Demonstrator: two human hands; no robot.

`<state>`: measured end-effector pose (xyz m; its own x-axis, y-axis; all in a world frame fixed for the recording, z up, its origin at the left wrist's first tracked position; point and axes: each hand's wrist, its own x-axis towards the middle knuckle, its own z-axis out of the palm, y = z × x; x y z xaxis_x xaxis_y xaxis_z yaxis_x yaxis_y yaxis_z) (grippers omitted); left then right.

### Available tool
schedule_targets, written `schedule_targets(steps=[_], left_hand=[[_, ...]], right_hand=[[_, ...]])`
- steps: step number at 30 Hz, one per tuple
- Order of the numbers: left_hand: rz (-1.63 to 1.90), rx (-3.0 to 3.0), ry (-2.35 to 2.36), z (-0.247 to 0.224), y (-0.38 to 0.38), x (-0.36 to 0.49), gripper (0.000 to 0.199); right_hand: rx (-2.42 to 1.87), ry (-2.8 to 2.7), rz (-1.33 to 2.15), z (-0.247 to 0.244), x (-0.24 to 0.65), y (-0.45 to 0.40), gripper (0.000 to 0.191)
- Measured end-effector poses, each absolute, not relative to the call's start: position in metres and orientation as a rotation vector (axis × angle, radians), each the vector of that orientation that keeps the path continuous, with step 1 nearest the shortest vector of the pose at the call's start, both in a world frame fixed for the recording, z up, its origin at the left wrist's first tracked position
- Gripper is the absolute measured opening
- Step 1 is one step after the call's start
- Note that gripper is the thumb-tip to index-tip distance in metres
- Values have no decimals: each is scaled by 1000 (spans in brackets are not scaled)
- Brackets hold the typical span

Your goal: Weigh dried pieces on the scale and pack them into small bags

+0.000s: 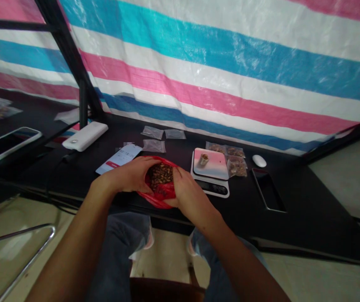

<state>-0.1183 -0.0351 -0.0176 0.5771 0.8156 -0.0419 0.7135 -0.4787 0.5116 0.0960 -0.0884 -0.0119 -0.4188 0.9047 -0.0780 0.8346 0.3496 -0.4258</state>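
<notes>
Left hand (129,175) and right hand (192,197) pinch a red plastic bag (162,199) open, mouth up.

A striped tarp (217,71) hangs behind a white power bank (84,136) and mouse (259,160).

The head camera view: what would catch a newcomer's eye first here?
The striped tarp in pink, blue and white fills the top of the view, behind the black table. At the centre, the left hand and right hand grip a red bag of brown pieces. Just right of them sits a digital scale.
</notes>
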Motion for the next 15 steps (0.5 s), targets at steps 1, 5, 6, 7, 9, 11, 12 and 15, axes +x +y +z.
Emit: schedule_targets(steps=[1,5,6,7,9,11,12,15], left_hand=[[275,2330,1231,-21,-35,-121,98],[258,2289,1255,-24,-36,-127,103],[266,2265,1253,-21,-36,-128,102],[276,2235,1251,-18,-37,-128,100],[286,2172,1236,-9,-38,-126,86],[280,2151,1225,1,-39,-123,64],[280,2171,1232,6,-39,-120,53],[320,2314,1274,18,-38,-111,37]], right_hand=[[-1573,-2432,632,-13,96,-87,98],[-1499,-2443,670,-19,99,-78,98],[-1476,-2445,677,-19,101,-75,96],[-1443,-2446,692,-19,103,-73,92],[-1359,-2442,734,-15,107,-70,80],[-1291,-2430,730,-8,107,-67,63],[-1283,-2418,687,-4,106,-66,52],[-1331,-2410,517,7,97,-66,24]])
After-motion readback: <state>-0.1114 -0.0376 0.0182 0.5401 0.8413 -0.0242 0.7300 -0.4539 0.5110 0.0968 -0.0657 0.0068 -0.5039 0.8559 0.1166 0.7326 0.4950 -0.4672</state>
